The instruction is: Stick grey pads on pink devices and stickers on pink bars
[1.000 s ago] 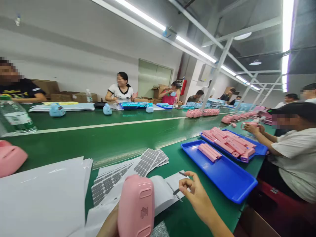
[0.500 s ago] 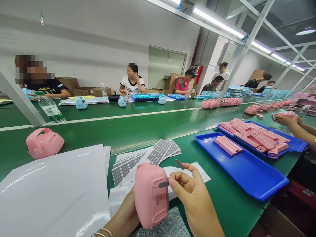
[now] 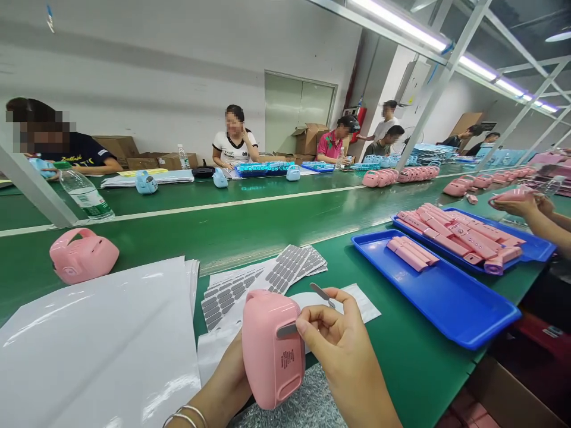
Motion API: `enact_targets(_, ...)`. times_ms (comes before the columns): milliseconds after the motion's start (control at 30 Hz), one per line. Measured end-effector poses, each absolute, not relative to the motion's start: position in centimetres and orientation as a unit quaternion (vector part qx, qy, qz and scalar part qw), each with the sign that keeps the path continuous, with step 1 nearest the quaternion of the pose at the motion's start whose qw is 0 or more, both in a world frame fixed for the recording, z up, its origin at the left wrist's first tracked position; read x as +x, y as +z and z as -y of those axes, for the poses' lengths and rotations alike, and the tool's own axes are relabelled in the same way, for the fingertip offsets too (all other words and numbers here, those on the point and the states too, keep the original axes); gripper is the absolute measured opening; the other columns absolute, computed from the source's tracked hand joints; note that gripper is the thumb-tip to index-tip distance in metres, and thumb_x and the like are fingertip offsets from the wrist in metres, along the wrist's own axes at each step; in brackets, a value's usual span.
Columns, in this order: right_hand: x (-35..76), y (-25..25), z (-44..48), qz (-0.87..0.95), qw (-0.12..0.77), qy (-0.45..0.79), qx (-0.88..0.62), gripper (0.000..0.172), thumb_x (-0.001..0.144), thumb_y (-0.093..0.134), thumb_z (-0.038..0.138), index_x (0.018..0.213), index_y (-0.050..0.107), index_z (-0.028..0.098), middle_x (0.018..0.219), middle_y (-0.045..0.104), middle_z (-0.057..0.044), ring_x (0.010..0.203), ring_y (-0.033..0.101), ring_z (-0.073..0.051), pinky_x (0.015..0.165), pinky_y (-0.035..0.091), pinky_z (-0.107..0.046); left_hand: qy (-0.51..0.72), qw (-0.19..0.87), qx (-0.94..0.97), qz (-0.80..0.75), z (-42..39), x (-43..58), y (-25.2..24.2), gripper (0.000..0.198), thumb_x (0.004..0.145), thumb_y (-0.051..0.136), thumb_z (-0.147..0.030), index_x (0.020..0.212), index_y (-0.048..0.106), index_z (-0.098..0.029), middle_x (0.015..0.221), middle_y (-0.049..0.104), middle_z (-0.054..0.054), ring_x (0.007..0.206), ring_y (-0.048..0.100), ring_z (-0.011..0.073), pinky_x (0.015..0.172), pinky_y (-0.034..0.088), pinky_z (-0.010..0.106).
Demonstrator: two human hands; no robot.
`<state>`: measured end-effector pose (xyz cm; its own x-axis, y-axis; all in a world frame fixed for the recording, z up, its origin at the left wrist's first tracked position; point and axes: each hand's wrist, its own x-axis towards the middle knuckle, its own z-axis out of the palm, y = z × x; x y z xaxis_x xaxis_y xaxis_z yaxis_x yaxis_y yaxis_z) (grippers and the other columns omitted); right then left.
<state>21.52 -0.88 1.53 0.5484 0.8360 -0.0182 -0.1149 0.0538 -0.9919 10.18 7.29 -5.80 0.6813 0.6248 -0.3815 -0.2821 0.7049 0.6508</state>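
Observation:
My left hand is wrapped round a pink plastic housing with a handle, its printed underside turned to the right; most of the fingers are hidden behind it. Between thumb and forefinger, my right hand pinches a grey oval adhesive pad, which lies over the upper oval recess of the underside. A second grey pad sticks out from the fingers of the same hand. The lower oval recess is bare. Behind the housing lie sheets of grey pads.
White glossy sheets cover the left. Bubble wrap lies under my hands. At right are a blue tray with pink strips and a fuller tray. Another pink housing and a water bottle stand left. Co-workers sit opposite.
My right hand has brought the grey pad leftward and slightly up onto the upper recess, which it now mostly covers. The left hand keeps its hold on the housing.

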Motion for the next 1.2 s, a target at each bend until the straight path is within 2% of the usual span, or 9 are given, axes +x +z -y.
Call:
enact_targets(533, 20.3, 0.8, 1.1, 0.330, 0.658, 0.250, -0.629, 0.045, 0.076, 0.064, 0.035, 0.109, 0.034, 0.025, 0.077, 0.064, 0.000, 0.078, 0.058, -0.022, 0.076, 0.045, -0.039, 0.260, 0.879, 0.270, -0.295, -7.1, 10.4, -4.8, 0.018, 0.079, 0.063, -0.034, 0.082, 0.054, -0.018, 0.073, 0.057, 0.004, 0.064, 0.050, 0.0153, 0.064, 0.043, 0.027)
enact_targets(733, 20.3, 0.1, 0.4, 0.330, 0.662, 0.159, -0.654, 0.041, 0.076, 0.063, 0.038, 0.108, 0.039, 0.027, 0.086, 0.059, -0.001, 0.087, 0.056, -0.022, 0.082, 0.044, -0.039, 0.274, 0.867, 0.259, -0.325, -7.0, 10.2, -5.0, 0.026, 0.070, 0.073, -0.032, 0.085, 0.058, -0.016, 0.079, 0.062, 0.005, 0.068, 0.054, 0.0160, 0.063, 0.044, 0.026)
enact_targets(800, 21.3, 0.0, 0.1, 0.332, 0.643, 0.170, -0.669, 0.046, 0.070, 0.069, 0.042, 0.106, 0.044, 0.026, 0.094, 0.057, -0.004, 0.088, 0.057, -0.024, 0.079, 0.046, -0.038, 0.274, 0.861, 0.254, -0.344, -7.0, 10.2, -5.1, 0.029, 0.066, 0.076, -0.034, 0.079, 0.058, -0.016, 0.074, 0.063, 0.004, 0.062, 0.053, 0.0149, 0.058, 0.043, 0.025)
enact_targets(867, 22.4, 0.1, 0.2, 0.330, 0.636, 0.195, -0.670, 0.039, 0.072, 0.068, 0.046, 0.099, 0.051, 0.024, 0.098, 0.059, -0.006, 0.089, 0.058, -0.024, 0.075, 0.049, -0.036, 0.267, 0.857, 0.247, -0.364, -6.9, 10.2, -5.0, 0.033, 0.064, 0.077, -0.038, 0.071, 0.054, -0.016, 0.063, 0.059, 0.002, 0.054, 0.049, 0.0130, 0.052, 0.041, 0.023)
enact_targets(967, 23.5, 0.3, 1.1, 0.344, 0.654, 0.214, -0.639, 0.026, 0.081, 0.058, 0.048, 0.085, 0.062, 0.022, 0.085, 0.066, -0.005, 0.083, 0.062, -0.022, 0.070, 0.051, -0.030, 0.250, 0.862, 0.231, -0.375, -6.7, 10.3, -4.8, 0.038, 0.062, 0.078, -0.041, 0.063, 0.049, -0.017, 0.054, 0.055, 0.000, 0.049, 0.046, 0.0121, 0.049, 0.039, 0.022)
enact_targets(1133, 22.9, -0.4, 2.9, 0.311, 0.672, 0.352, -0.573, 0.027, 0.067, 0.076, 0.044, 0.081, 0.071, 0.021, 0.071, 0.068, -0.004, 0.066, 0.063, -0.020, 0.063, 0.053, -0.028, 0.263, 0.874, 0.237, -0.332, -6.9, 10.4, -4.4, 0.028, 0.065, 0.075, -0.035, 0.067, 0.058, -0.013, 0.064, 0.062, 0.007, 0.059, 0.054, 0.0177, 0.057, 0.045, 0.027)
enact_targets(1200, 22.2, -0.8, 3.0, 0.300, 0.672, 0.371, -0.566, 0.026, 0.067, 0.076, 0.044, 0.078, 0.069, 0.022, 0.068, 0.065, -0.002, 0.064, 0.062, -0.019, 0.061, 0.052, -0.027, 0.284, 0.868, 0.246, -0.325, -7.1, 10.2, -4.4, 0.023, 0.066, 0.074, -0.031, 0.070, 0.061, -0.012, 0.067, 0.063, 0.008, 0.061, 0.056, 0.0193, 0.059, 0.047, 0.029)
